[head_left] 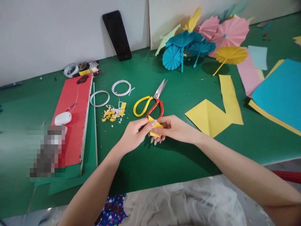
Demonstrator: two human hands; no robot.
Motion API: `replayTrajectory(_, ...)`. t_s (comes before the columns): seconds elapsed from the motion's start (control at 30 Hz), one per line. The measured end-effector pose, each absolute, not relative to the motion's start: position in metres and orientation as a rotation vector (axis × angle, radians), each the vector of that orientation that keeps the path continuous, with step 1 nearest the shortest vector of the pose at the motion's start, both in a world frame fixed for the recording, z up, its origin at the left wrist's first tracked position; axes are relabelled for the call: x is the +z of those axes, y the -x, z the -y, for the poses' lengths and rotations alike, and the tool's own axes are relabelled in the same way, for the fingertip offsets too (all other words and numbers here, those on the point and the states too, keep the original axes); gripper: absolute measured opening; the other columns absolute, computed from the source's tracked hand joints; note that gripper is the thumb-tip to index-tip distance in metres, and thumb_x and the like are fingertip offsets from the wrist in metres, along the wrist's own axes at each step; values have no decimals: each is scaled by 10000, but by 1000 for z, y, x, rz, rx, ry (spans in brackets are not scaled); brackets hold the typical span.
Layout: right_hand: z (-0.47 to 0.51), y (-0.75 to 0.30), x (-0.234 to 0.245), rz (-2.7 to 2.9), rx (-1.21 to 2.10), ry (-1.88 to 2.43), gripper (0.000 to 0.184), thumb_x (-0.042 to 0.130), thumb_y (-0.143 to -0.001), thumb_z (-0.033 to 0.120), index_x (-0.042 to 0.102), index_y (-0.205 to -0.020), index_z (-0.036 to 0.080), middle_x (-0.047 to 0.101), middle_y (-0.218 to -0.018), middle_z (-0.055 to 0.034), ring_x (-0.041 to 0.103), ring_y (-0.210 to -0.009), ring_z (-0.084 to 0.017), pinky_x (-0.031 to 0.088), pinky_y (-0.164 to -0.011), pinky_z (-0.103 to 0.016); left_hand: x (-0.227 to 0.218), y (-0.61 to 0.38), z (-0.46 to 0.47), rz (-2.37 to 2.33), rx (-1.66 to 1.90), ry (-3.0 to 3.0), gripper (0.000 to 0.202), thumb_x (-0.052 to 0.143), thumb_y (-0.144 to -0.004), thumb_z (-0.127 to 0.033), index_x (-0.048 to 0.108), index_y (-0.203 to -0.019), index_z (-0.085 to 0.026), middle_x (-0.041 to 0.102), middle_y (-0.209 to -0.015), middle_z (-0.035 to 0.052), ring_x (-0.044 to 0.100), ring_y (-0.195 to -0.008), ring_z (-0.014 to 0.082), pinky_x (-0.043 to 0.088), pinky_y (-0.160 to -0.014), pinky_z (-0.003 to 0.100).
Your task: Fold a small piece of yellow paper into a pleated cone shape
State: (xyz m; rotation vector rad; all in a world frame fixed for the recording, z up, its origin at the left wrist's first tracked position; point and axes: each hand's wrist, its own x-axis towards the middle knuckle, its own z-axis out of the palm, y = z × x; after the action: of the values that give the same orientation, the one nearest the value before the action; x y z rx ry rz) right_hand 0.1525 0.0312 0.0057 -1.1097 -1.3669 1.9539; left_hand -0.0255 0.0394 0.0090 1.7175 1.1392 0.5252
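Folded yellow paper (156, 131): where is it?

In both hands, apparently just above the green surface (183, 172), near the middle of its front edge. The left hand (134, 133) and the right hand (173, 128) are nearly closed, each pinching the paper between thumb and fingers.

How far along is the work?

The piece already has folds in it, making a small packet with one pointed corner. It looks partly done, with both thumbs laid on it; how many folds are left cannot be told.

And around it?

Just beyond the fingers lie scissors (156, 95), blades slightly parted, points toward the back edge; their handles seem the nearest thing in the way. To the right is a creased yellow square (207, 117) beside a yellow strip (231, 99); whether they join is unclear. To the left are yellow and white scraps (113, 114).

Farther out?

A stack of blue and yellow sheets (279, 91) sits at the right edge. Colourful paper umbrellas (183, 39) crowd the back edge, toward its right corner; left of them leans a dark phone (117, 36).
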Motion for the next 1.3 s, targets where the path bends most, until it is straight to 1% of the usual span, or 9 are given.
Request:
replayTrajectory(0.13, -34, -158, 6, 1389, 1975, 1044, 303, 729, -718, 373, 649, -848, 111, 674, -704, -25, 640, -610, -104, 518, -579, -206, 6, 23, -38, -1136, 585, -1655, 368, 485, -882, -444, 480, -640, -166, 384, -474, -61, 373, -422, 66, 295, -413, 204)
replayTrajectory(0.27, -32, -156, 4, 1377, 2057, 1047, 301, 767, -671, 349, 644, -806, 110, 696, -696, -31, 649, -590, -102, 525, -571, -200, 3, 26, -42, -1161, 677, -1578, 409, 489, -876, -453, 395, -588, -178, 359, -453, -66, 349, -403, 63, 281, -392, 199)
replayTrajectory(0.53, -32, -157, 4, 1266, 2073, 1047, 327, 785, -651, 355, 639, -799, 104, 705, -656, -25, 650, -545, -95, 507, -521, -174, 7, 30, -42, -1128, 574, -1729, 336, 517, -878, -374, 396, -632, -178, 404, -504, -67, 394, -442, 62, 312, -437, 190)
replayTrajectory(0.67, -33, -160, 8, 1349, 2068, 965, 374, 717, -719, 453, 643, -850, 111, 720, -740, -53, 667, -627, -109, 518, -576, -191, 7, 30, -42, -1130, 593, -1637, 345, 490, -890, -393, 391, -635, -183, 398, -484, -70, 388, -416, 61, 320, -419, 186)
replayTrajectory(0.77, -34, -161, 12, 1364, 2009, 953, 504, 508, -826, 593, 634, -763, 109, 711, -742, -81, 673, -670, -134, 524, -614, -226, 6, 29, -41, -1052, 589, -1554, 323, 439, -910, -423, 412, -690, -188, 426, -531, -58, 411, -441, 70, 345, -425, 188)
replayTrajectory(0.83, -34, -161, 12, 1307, 1972, 970, 566, 416, -855, 626, 606, -702, 115, 691, -681, -76, 662, -634, -135, 520, -605, -235, 6, 28, -39, -983, 569, -1510, 305, 410, -922, -429, 424, -733, -190, 440, -578, -48, 433, -483, 79, 376, -457, 198)
replayTrajectory(1.03, -34, -159, 5, 1161, 1991, 927, 465, 494, -856, 571, 586, -734, 132, 649, -586, -24, 615, -537, -103, 494, -549, -209, 7, 30, -39, -814, 518, -1364, 234, 400, -933, -398, 452, -837, -191, 492, -673, -18, 488, -581, 108, 433, -559, 241)
replayTrajectory(1.17, -34, -159, 4, 1091, 2049, 828, 456, 475, -893, 523, 580, -692, 127, 658, -598, -31, 603, -517, -95, 482, -533, -202, 7, 33, -40, -729, 503, -1255, 202, 433, -924, -378, 479, -880, -186, 542, -721, 8, 516, -595, 114, 435, -555, 244)
replayTrajectory(1.3, -33, -159, 7, 1113, 2064, 769, 432, 468, -906, 502, 585, -713, 134, 659, -601, -28, 601, -514, -98, 479, -529, -207, 7, 34, -40, -670, 501, -1202, 220, 475, -900, -395, 507, -954, -184, 566, -735, 26, 521, -600, 128, 427, -534, 249)
